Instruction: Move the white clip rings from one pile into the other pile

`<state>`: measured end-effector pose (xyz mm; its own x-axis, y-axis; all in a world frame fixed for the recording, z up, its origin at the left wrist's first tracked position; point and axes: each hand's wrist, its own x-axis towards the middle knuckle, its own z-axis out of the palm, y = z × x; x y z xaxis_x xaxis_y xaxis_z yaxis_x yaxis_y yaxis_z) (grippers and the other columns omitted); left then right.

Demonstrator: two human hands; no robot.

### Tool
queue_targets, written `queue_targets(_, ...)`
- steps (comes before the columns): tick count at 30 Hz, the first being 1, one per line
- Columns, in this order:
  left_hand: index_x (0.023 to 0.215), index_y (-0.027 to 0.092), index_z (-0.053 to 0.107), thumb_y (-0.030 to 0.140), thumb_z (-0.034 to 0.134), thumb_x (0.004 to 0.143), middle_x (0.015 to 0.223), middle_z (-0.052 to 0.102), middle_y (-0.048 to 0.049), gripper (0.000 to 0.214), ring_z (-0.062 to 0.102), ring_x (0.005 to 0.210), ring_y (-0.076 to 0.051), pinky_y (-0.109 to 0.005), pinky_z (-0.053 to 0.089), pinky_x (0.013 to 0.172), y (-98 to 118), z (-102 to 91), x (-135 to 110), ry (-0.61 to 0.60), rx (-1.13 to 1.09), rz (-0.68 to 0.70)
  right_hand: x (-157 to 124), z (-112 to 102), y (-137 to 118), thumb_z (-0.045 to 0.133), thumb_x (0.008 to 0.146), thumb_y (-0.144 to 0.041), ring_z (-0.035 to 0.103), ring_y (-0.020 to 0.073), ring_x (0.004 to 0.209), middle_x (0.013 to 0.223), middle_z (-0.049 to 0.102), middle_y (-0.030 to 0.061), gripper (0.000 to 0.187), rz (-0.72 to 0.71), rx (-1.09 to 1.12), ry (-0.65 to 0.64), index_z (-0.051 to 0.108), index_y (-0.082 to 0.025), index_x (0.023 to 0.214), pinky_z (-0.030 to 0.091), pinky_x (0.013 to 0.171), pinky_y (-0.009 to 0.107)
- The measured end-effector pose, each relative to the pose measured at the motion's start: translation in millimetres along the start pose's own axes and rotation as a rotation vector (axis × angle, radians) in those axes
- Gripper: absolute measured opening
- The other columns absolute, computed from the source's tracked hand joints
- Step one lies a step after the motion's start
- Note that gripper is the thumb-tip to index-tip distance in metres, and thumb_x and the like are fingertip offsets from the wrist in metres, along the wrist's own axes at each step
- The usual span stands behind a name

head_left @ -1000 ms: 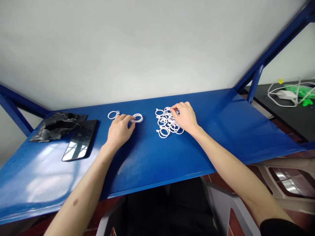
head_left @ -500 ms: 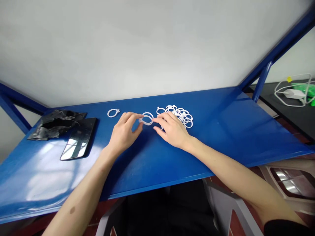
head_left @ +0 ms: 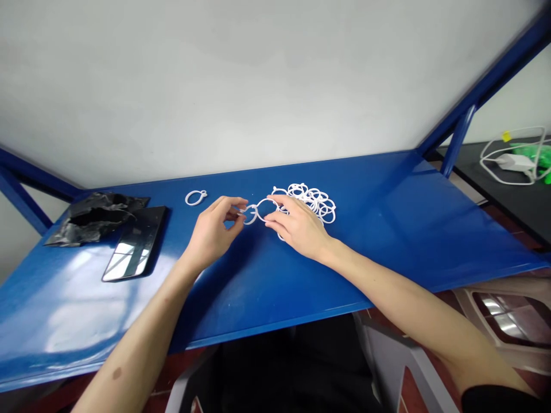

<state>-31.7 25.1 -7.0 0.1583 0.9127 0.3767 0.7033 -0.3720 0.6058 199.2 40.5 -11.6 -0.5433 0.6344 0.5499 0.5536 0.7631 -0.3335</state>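
Observation:
My left hand [head_left: 214,230] and my right hand [head_left: 297,225] meet above the middle of the blue table [head_left: 387,229]. Between their fingertips is a white plastic ring [head_left: 263,210], pinched from both sides and lifted a little off the surface. Just behind my right hand lies a pile of several white rings [head_left: 313,201]. A single white ring [head_left: 194,197] lies apart to the left.
A black phone [head_left: 135,242] lies face up at the left, next to a crumpled black bag [head_left: 97,217]. The wall stands close behind the table. At the far right, a dark surface holds a white cable with charger [head_left: 510,159] and something green.
My right hand came left out of the ring pile to meet my left hand. The ring my left hand touched on the table is now held up between both hands.

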Motion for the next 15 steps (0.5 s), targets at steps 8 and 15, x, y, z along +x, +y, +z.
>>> queue_targets(8, 0.115, 0.021, 0.068, 0.031, 0.057, 0.093, 0.118, 0.071, -0.0104, 0.026, 0.064, 0.113, -0.029, -0.050, 0.050, 0.102, -2.0, -7.4, 3.1, 0.093, 0.197, -0.016, -0.9, -1.2, -1.1, 0.064, 0.098, -0.027, 0.064, 0.0246, 0.113, 0.132, 0.063, 0.0112, 0.011, -0.010, 0.061, 0.031, 0.072, -0.020, 0.094, 0.057, 0.096, 0.047)
queue_targets(15, 0.116, 0.020, 0.066, 0.050, 0.065, 0.092, 0.095, 0.076, -0.0064, 0.039, 0.073, 0.084, -0.020, -0.034, 0.060, 0.080, 28.1, 6.0, -7.1, -0.116, -0.505, -0.231, -3.7, -0.1, -7.9, 0.074, 0.091, -0.030, 0.064, 0.0228, 0.105, 0.118, 0.062, 0.0108, 0.032, -0.055, 0.133, 0.091, 0.060, -0.019, 0.118, 0.059, 0.090, 0.041)
